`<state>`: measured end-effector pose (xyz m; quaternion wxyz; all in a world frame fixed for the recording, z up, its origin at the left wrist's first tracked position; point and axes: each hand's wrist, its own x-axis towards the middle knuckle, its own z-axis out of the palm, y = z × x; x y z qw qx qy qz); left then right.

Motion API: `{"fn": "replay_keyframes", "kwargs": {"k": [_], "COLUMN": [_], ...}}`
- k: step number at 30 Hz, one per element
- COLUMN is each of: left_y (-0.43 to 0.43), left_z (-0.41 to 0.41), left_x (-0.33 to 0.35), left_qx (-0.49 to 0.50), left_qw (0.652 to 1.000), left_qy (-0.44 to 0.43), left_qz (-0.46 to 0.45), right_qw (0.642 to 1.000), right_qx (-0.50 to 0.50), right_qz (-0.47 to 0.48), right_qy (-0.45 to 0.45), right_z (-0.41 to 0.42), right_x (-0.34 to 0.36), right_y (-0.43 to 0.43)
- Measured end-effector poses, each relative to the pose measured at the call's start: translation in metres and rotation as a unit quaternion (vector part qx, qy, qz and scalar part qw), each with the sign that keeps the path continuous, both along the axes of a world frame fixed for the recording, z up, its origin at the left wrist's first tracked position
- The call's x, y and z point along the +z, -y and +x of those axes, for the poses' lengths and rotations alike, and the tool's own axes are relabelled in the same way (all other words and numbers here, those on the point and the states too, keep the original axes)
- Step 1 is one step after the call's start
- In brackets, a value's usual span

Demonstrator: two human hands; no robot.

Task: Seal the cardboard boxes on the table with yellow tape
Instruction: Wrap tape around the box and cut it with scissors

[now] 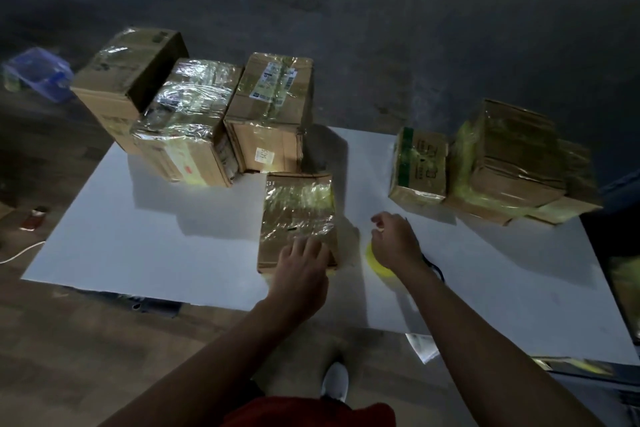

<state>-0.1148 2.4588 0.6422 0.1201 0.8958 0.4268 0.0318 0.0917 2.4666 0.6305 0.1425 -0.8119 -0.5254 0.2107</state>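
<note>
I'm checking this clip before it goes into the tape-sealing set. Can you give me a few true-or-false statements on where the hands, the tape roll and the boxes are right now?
1. The left hand rests flat on the middle box. True.
2. The yellow tape roll sits on top of a box. False: it lies on the white table beside the middle box, partly hidden under the right hand.
3. Three taped boxes stand grouped at the table's far left. True.
4. The right hand grips the green-banded box. False: that box stands apart, further back than the hand.
</note>
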Motion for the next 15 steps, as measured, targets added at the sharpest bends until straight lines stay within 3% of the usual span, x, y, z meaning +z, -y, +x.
{"fn": "replay_keyframes", "kwargs": {"k": [4, 9, 15], "left_y": [0.000, 0.001, 0.000], "left_z": [0.022, 0.041, 0.053], "left_x": [0.004, 0.012, 0.012], "left_qx": [-0.010, -0.017, 0.022], "left_qw": [1.000, 1.000, 0.999], "left_qy": [0.011, 0.006, 0.023], "left_qz": [0.025, 0.018, -0.031], "right_qw": [0.992, 0.988, 0.987], "right_qx": [-0.047, -0.079, -0.056], "right_qz": [-0.065, -0.126, -0.132], "right_qy": [0.094, 0.045, 0.069], "right_z": [0.026, 0.042, 0.048], "right_x": [-0.011, -0.031, -0.034], "right_y": [0.011, 0.017, 0.012]}}
